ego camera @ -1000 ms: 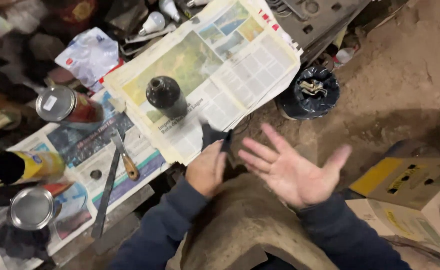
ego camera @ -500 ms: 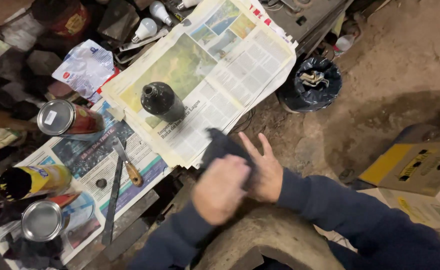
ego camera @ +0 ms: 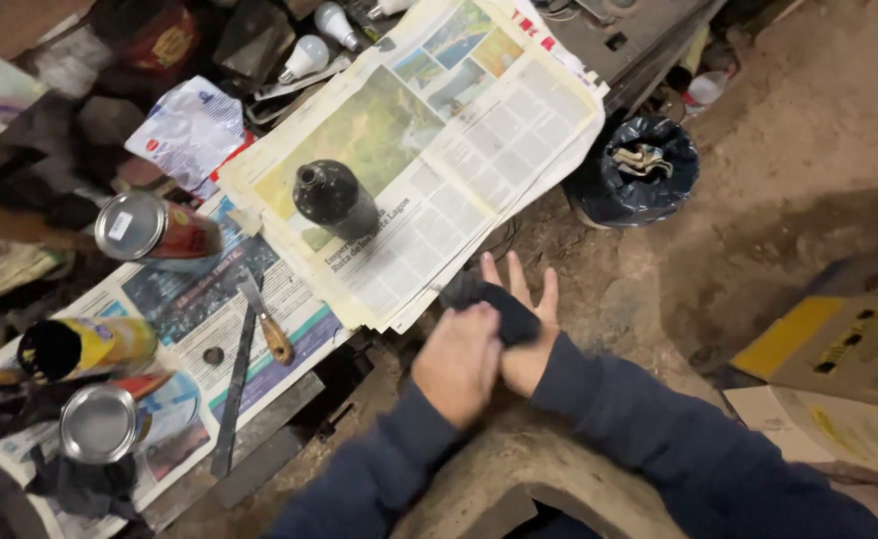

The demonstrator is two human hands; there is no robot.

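My left hand (ego camera: pixel 456 361) is closed around a dark cloth (ego camera: pixel 486 302) and presses it against the palm of my right hand (ego camera: pixel 529 311). The right hand's fingers are spread and point up toward the newspaper. Both hands hover just below the edge of an open newspaper (ego camera: pixel 439 150) spread on a workbench. A black painted bottle (ego camera: pixel 333 198) stands upright on that newspaper, up and left of the hands.
Two metal cans (ego camera: pixel 150 230) (ego camera: pixel 98 423), a yellow tube-shaped can (ego camera: pixel 85 344), a metal file with a wooden handle (ego camera: pixel 257 339) and light bulbs (ego camera: pixel 309 55) lie on the bench. A bin lined with a black bag (ego camera: pixel 639 170) stands on the dirt floor. Cardboard boxes (ego camera: pixel 838 349) sit right.
My right hand, open and apart a second ago, has come in against the left hand. The cloth in the left hand now rubs over the right palm.
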